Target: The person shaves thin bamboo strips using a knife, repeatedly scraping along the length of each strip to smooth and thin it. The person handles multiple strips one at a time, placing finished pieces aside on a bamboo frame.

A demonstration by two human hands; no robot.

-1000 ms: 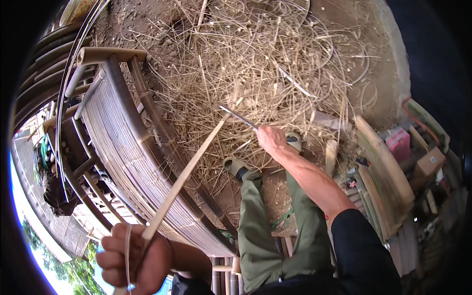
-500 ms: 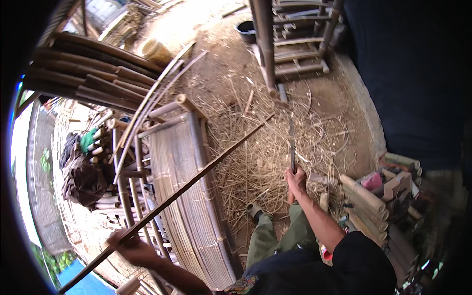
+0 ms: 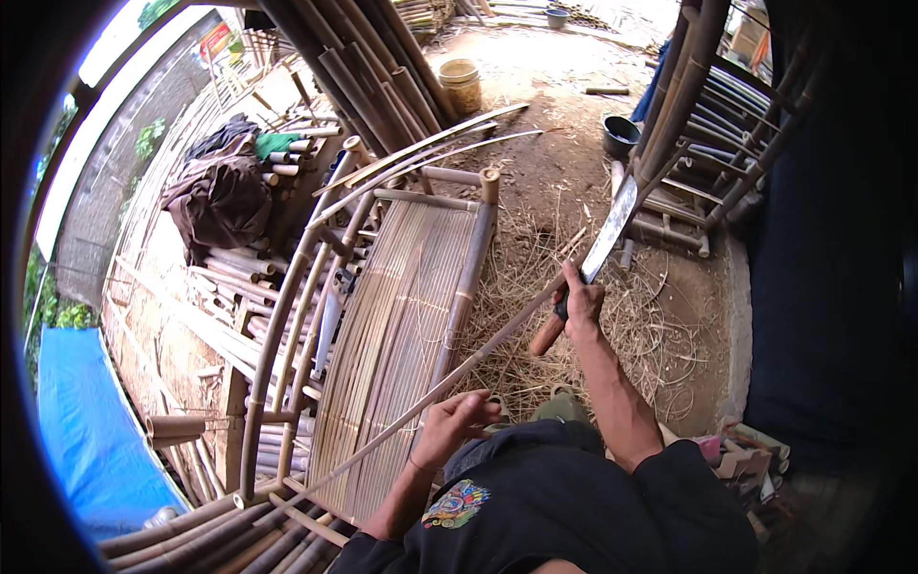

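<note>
My right hand (image 3: 583,308) is wrapped round a machete at the base of its blade. The broad blade (image 3: 610,230) points up and away, and the wooden handle (image 3: 549,335) sticks out below my fist. A long, thin bamboo strip (image 3: 483,354) runs slantwise from the lower left up to my right hand, its upper end by the thumb; whether the thumb pinches it is unclear. My left hand (image 3: 457,423) is just beside the strip's middle, with loosely bent fingers apart and nothing seen in them.
A bamboo-slat bench (image 3: 392,316) stands to the left, with curved split strips (image 3: 421,158) across its far end. Shavings (image 3: 631,335) litter the ground ahead. Bamboo poles (image 3: 373,77), a yellowish bucket (image 3: 460,88), a black bucket (image 3: 620,136) and a bamboo rack (image 3: 727,124) stand farther off.
My left hand has come off the strip's lower part and moved right, close to my body. The strip's upper end is now at my right hand, and the machete blade shows its flat side.
</note>
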